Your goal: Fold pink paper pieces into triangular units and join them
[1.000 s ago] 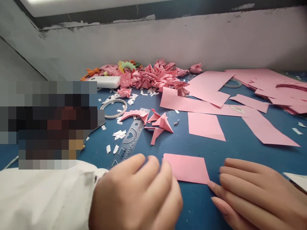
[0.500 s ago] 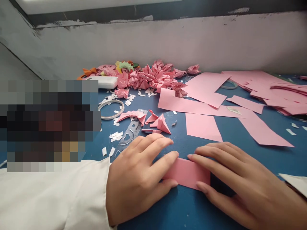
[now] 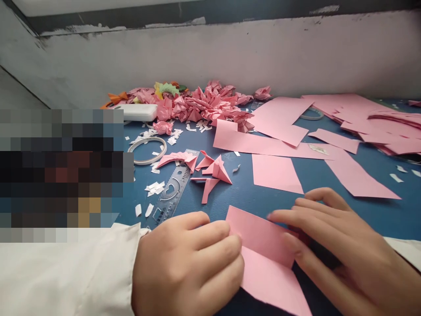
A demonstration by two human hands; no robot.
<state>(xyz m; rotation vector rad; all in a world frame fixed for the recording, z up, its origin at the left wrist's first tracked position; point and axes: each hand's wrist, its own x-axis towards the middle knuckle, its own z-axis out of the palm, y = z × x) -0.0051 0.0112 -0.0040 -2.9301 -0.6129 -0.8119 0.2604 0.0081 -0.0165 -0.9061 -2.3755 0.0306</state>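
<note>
A small pink paper sheet (image 3: 263, 254) lies creased across its middle on the blue table (image 3: 329, 175) right in front of me, its far half standing up from the fold. My left hand (image 3: 190, 267), in a white sleeve, has its fingers curled against the sheet's left edge. My right hand (image 3: 332, 245) lies over the sheet's right side, fingers stretched out and pressing on the raised half.
Folded pink paper shapes (image 3: 213, 171) and a clear ruler (image 3: 174, 188) lie just beyond the hands. A tape ring (image 3: 147, 150), white scraps, a white box (image 3: 136, 112), a heap of crumpled pink paper (image 3: 210, 103) and loose pink sheets (image 3: 362, 123) spread toward the wall. A blurred patch covers the left.
The pink sheet lay flat, then was folded in half under both hands; now it is opened with a crease across it. Both hands drew back toward me.
</note>
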